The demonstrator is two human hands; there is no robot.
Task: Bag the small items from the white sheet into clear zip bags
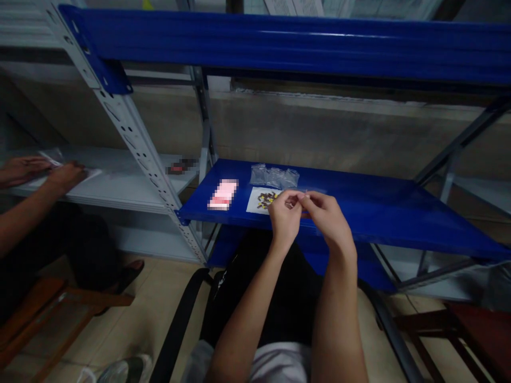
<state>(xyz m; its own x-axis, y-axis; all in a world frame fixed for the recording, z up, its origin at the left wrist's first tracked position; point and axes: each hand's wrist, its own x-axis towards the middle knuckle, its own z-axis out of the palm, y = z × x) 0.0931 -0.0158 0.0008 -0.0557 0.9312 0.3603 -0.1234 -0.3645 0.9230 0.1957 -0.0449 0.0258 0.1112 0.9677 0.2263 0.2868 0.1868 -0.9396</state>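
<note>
Blue shelf [383, 207]; small pieces [264, 200] on white paper [251, 205]; left hand [285, 215], right hand [329, 215] pinching together; cannot tell what's held.

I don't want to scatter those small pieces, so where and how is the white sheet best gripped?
Probably by the left edge of the white sheet, pinched from the left. That strip is bare, while the small pieces lie nearer the middle and the left hand hides its right side. It looks flat, so keep the pinch low and level.

Hands [285, 213] touching, clear bags [274, 176], blue shelf [383, 207]
</note>
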